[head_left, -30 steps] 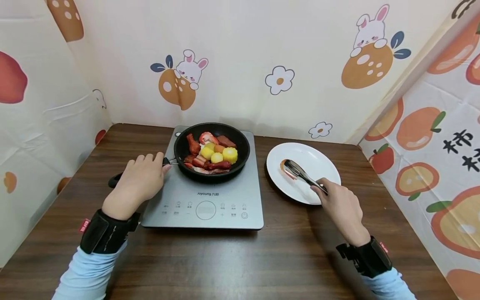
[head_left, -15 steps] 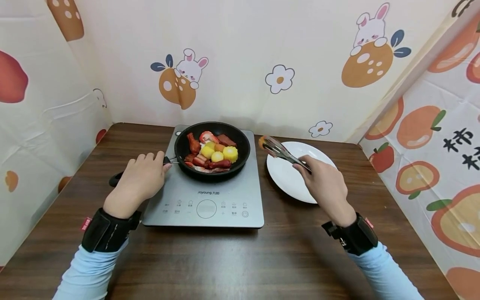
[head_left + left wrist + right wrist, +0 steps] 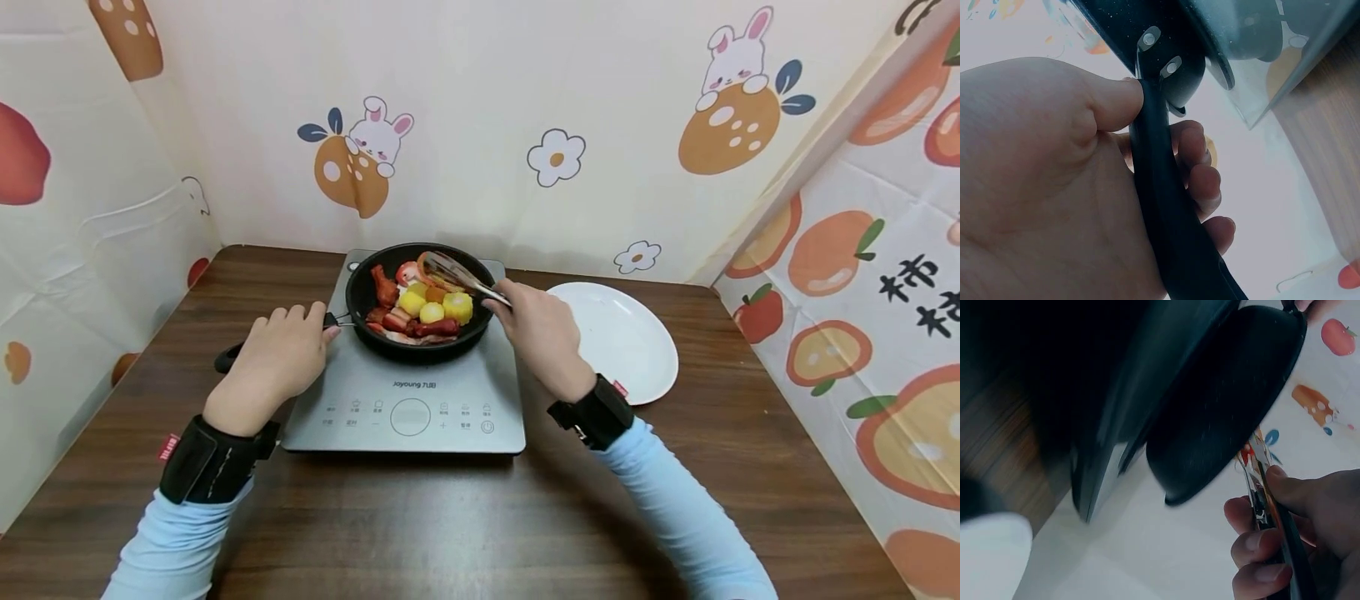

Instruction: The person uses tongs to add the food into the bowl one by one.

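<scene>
A black frying pan (image 3: 480,329) stands on a grey induction cooktop (image 3: 465,400), holding several pieces of food, among them yellow corn chunks (image 3: 457,307), a drumstick (image 3: 386,287) and reddish meat. My left hand (image 3: 281,367) grips the pan's black handle (image 3: 1155,156), fingers curled round it in the left wrist view. With my right hand (image 3: 543,337) I hold metal tongs (image 3: 468,279) over the pan's right side. An orange-edged piece of food sits at the tongs' tips above the other food; its kind is hard to make out. In the right wrist view, thumb and fingers close round the tongs (image 3: 1266,506).
A white plate (image 3: 626,342) lies on the brown wooden table (image 3: 420,525), right of the cooktop and beyond my right forearm. Printed cloth walls (image 3: 480,108) rise behind and at both sides of the table.
My right hand has lifted the tongs with the orange-edged piece from the plate and carried them left over the pan. My left hand has stayed on the handle.
</scene>
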The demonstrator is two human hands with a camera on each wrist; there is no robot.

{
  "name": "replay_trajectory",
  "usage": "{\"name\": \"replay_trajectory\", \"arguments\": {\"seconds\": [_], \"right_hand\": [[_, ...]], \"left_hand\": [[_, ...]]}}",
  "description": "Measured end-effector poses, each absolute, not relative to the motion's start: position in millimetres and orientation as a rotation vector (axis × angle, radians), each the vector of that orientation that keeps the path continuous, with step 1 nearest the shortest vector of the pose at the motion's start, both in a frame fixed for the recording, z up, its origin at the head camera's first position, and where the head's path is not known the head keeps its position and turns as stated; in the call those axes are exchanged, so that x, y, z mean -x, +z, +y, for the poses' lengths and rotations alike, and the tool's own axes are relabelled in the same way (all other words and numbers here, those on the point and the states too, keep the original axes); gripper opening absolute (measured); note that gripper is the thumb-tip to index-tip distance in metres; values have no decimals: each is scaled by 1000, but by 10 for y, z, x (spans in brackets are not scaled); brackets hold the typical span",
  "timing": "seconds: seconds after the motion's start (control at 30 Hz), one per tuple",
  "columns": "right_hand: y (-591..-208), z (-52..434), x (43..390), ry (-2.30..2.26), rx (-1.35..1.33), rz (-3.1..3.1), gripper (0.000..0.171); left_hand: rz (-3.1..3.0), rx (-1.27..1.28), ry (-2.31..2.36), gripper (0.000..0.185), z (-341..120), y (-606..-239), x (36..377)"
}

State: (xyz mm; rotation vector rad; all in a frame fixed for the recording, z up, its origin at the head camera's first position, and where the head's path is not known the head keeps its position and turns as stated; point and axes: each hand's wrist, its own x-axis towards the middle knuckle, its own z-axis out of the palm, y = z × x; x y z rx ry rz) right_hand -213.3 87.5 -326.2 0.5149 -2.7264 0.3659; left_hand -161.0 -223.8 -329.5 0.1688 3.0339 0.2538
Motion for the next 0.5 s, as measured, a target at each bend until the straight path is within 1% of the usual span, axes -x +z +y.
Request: {"name": "replay_trajectory", "arguments": {"seconds": [0.27,0.5], "right_hand": [[-3297,596,2201,292,-554,-2745,26],[-3306,562,2195,324,-515,-2780,42]], "left_hand": [[3026,-164,257,50,-2239,-3287,1629],[3019,-157,255,52,-2239,-3286,1630]]}}
